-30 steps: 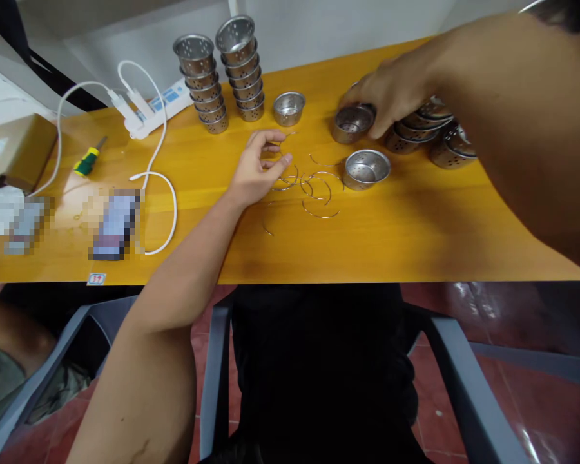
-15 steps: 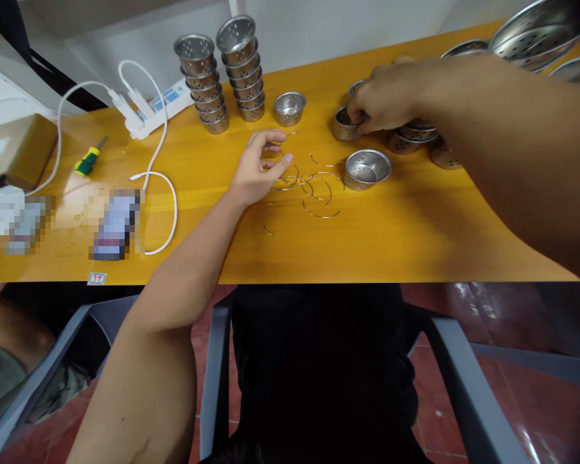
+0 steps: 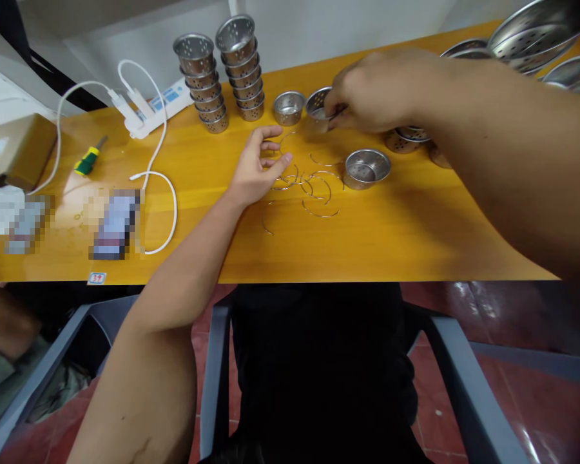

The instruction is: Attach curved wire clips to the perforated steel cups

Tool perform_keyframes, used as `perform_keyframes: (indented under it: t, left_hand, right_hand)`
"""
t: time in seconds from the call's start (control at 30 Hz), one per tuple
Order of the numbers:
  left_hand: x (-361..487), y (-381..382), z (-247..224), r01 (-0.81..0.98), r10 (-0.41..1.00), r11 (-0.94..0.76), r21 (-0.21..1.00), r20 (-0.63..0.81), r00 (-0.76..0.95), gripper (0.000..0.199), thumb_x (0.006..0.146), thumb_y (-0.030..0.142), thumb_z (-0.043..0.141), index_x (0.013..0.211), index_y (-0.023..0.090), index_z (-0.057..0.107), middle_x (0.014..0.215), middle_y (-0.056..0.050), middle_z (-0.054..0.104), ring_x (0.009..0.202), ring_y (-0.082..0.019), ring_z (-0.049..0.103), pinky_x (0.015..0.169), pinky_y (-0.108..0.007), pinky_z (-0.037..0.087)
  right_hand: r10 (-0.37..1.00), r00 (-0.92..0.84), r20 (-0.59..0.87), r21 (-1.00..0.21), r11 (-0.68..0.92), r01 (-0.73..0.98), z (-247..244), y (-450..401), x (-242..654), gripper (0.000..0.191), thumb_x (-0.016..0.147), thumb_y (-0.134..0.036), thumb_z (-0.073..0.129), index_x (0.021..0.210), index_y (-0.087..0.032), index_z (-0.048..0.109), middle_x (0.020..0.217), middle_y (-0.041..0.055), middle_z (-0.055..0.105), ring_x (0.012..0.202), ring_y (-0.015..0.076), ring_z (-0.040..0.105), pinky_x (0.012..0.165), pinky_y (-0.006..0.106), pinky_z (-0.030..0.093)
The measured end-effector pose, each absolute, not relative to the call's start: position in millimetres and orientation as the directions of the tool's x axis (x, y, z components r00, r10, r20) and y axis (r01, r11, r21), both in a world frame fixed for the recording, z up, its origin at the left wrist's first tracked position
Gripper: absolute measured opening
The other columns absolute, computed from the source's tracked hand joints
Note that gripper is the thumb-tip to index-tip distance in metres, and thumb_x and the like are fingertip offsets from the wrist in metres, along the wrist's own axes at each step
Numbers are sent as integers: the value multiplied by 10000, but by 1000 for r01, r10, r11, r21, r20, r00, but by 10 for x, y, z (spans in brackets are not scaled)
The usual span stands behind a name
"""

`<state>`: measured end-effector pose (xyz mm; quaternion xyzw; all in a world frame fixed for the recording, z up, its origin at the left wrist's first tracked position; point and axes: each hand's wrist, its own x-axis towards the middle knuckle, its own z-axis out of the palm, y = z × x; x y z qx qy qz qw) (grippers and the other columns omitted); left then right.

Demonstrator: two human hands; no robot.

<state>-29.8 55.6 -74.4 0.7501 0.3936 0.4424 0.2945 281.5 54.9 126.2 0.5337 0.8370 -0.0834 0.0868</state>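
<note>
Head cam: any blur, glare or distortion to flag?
Head view: wide-angle bend curves the table edge; right hand and forearm loom large and soft; two items at left are pixelated; mild glare on the steel cups; wire rings stay sharp.

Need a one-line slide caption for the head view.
Right hand holds a perforated steel cup above the wooden table; left hand rests by loose wire rings.

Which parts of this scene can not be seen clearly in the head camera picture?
- Cups behind the right hand: the hand and forearm hide most of the pile.
- Grip on the held cup: the fingertips cover its far rim.
- Two items on the table, left side: pixelated, unreadable.
- Large strainers: cut off by the top-right edge.
- Wire rings by the left hand: too thin to count.
</note>
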Motion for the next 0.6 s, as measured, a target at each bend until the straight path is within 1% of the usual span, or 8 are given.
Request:
perform_keyframes:
  t: [0.03,0.07,0.1,0.17,0.27,0.43,0.53,0.6]
  left_hand:
    - [-298,559,-742,326,852,-515,793,431,298,610,1178,578,891,1705,358,676,1840,-170,660,1580,-341,740,1107,-445,791]
    - [-296,560,-738,323,855,-510,797,426,296,605,1175,562,896,1701,354,684,1836,-171,662,1575,-342,741,1100,-444,791]
    - [-292,558,-735,322,859,-502,803,421,291,596,1173,551,899,1696,352,692,1831,-168,663,1575,-343,740,1103,-445,789]
    - [-279,550,-727,319,868,-487,813,410,280,568,1174,539,900,1677,353,711,1819,-161,666,1590,-345,731,1131,-453,783]
    - [-261,536,-718,311,870,-483,819,406,280,543,1173,536,895,1651,340,726,1805,-161,669,1605,-348,722,1149,-460,779]
    - [-262,505,-692,300,844,-523,798,434,316,558,1183,585,859,1650,319,711,1799,-181,669,1571,-349,745,1072,-439,782]
    - [-269,486,-674,310,828,-551,775,461,319,535,1188,614,841,1617,314,728,1763,-185,687,1522,-344,772,1058,-441,779]
    - [-273,483,-673,322,825,-556,766,465,320,526,1191,625,835,1610,324,734,1755,-179,693,1516,-343,774,1085,-456,776]
  right_hand:
    - [909,-383,-166,99,402,910,1279,596,2839,493,1237,-527,739,1660,-333,900,1706,220,833,1703,513,700,1262,691,597]
    - [931,-343,-125,196,362,911,1292,648,2869,437,1257,-462,765,1615,-273,931,1633,210,870,1579,489,796,1210,634,648]
    - [948,-297,-117,236,317,918,1302,700,2901,389,1270,-430,804,1578,-243,951,1572,194,895,1518,475,834,1179,592,672]
    - [960,-248,-130,242,274,931,1303,782,2949,322,1289,-428,859,1519,-240,983,1448,161,934,1451,448,864,1157,541,681]
    - [933,-316,-175,227,350,909,1258,825,2944,312,1317,-413,851,1519,-218,987,1329,158,949,1356,418,885,1139,511,675]
    - [909,-342,-237,234,395,888,1158,769,2809,253,1268,-368,899,1432,-190,975,1398,206,931,1356,429,871,1100,523,676]
    - [928,-279,-248,254,340,906,1138,702,2747,311,1285,-434,811,1384,-173,950,1461,248,907,1354,433,870,1093,540,694]
    - [942,-234,-241,261,295,919,1148,639,2718,356,1306,-416,734,1408,-143,939,1537,293,883,1395,465,869,1101,563,701]
